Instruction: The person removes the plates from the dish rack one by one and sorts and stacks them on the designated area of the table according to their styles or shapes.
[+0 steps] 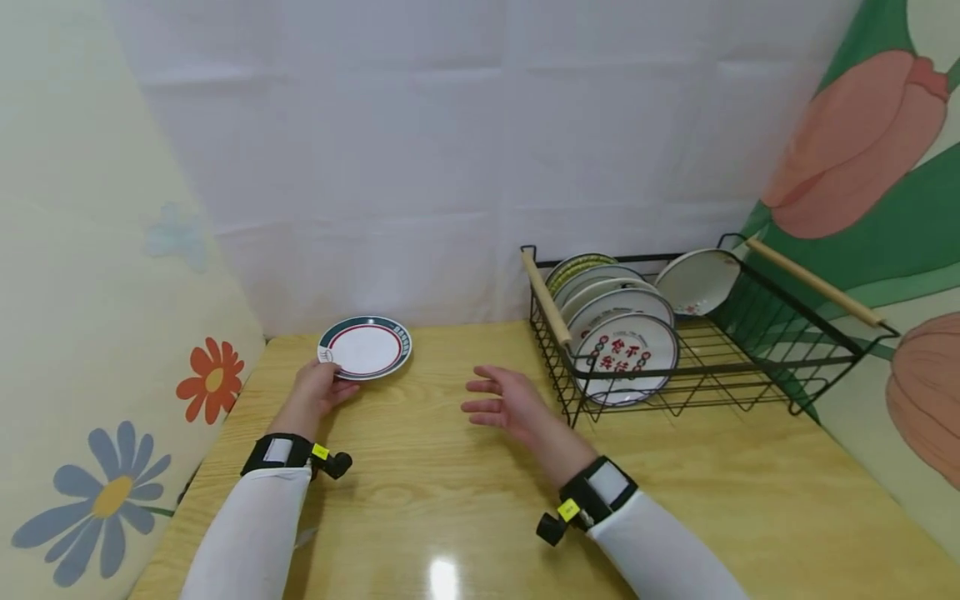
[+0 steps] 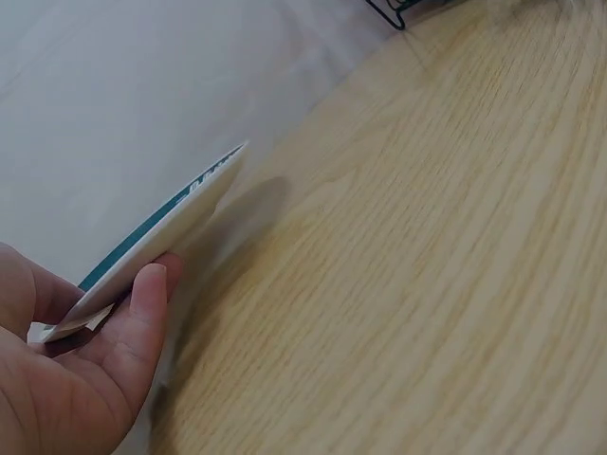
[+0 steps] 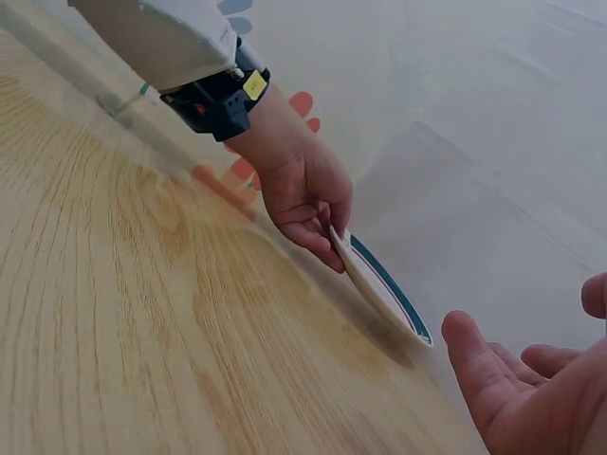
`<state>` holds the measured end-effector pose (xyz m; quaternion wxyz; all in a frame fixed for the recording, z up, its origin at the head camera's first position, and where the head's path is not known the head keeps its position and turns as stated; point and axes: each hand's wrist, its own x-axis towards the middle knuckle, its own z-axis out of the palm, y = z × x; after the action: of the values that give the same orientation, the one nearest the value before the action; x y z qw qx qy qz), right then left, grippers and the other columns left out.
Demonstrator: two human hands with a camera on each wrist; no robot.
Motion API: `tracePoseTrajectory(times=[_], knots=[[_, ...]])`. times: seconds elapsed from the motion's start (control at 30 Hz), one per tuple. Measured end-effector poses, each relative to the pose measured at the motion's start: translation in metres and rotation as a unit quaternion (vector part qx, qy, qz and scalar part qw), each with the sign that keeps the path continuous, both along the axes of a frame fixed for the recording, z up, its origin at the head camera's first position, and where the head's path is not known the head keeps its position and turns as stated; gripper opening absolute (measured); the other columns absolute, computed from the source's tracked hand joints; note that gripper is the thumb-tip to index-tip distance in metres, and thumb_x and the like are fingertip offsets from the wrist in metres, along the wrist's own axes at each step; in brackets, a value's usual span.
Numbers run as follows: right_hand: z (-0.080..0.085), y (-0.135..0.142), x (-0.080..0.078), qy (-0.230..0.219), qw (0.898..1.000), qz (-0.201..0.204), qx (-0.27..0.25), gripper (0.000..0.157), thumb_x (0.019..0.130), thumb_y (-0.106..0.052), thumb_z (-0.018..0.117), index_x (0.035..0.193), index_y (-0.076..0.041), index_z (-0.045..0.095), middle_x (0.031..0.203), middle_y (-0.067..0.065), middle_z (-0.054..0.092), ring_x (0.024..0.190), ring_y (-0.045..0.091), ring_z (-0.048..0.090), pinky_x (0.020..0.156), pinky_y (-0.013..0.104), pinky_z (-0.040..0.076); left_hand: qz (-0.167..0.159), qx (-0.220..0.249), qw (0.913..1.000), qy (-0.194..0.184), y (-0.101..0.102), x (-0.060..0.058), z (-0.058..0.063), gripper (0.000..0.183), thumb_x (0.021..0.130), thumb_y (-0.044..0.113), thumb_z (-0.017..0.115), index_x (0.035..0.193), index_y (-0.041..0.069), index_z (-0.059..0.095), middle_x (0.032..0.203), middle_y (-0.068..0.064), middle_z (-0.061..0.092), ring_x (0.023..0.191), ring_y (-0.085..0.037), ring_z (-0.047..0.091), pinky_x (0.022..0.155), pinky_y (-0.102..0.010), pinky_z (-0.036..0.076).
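Observation:
A white plate (image 1: 365, 348) with a dark green rim and a red ring is at the back left. My left hand (image 1: 317, 387) pinches its near-left edge, thumb on top and fingers beneath. In the left wrist view the plate (image 2: 156, 242) is tilted, its far edge raised over a shadow on the wood. My right hand (image 1: 510, 404) hovers over the middle of the table with fingers spread and holds nothing. Seen from the right wrist, this hand (image 3: 536, 393) is apart from the plate (image 3: 387, 289).
Right of my right hand stands a black wire dish rack (image 1: 712, 371) with wooden handles. Several plates (image 1: 626, 354) lean in its left part, and a white bowl (image 1: 697, 283) is tilted at its back. A white cloth wall (image 1: 360, 167) borders the wooden table (image 1: 405, 483).

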<state>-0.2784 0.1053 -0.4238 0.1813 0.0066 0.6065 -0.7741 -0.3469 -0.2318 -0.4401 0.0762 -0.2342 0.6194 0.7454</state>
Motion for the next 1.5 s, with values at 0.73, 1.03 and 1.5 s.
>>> tracePoseTrajectory(times=[0.73,1.03,1.5], knots=[[-0.004,-0.003,0.003,0.012,1.000,-0.001,0.021,0.055,0.110,-0.033,0.041,0.157,-0.004,0.037,0.151,0.031,0.046,0.085,0.018,0.075,0.077,0.032,0.064,-0.026,-0.117,0.9922,-0.034,-0.006,-0.007,-0.009,0.054,0.105,0.008,0.040,0.158,0.002,0.030,0.073,-0.003,0.065,0.059,-0.015,0.068,0.061,-0.029,0.062],[-0.002,-0.005,0.005,0.019,0.999,0.000,0.035,0.053,0.110,-0.035,0.041,0.155,-0.006,0.040,0.147,0.030,0.051,0.088,0.021,0.075,0.077,0.033,0.064,-0.031,-0.274,0.9610,-0.026,-0.010,-0.011,-0.006,0.060,0.100,0.004,0.045,0.158,-0.001,0.030,0.101,-0.018,0.060,0.055,-0.016,0.064,0.056,-0.026,0.057],[-0.004,-0.007,0.004,0.021,0.999,-0.001,0.047,0.051,0.110,-0.034,0.043,0.153,-0.006,0.043,0.142,0.031,0.054,0.085,0.020,0.075,0.076,0.034,0.064,-0.033,-0.382,0.9231,-0.030,-0.009,-0.002,-0.002,0.050,0.101,0.010,0.049,0.148,-0.006,0.043,0.115,-0.024,0.057,0.068,-0.022,0.061,0.055,-0.025,0.050]])
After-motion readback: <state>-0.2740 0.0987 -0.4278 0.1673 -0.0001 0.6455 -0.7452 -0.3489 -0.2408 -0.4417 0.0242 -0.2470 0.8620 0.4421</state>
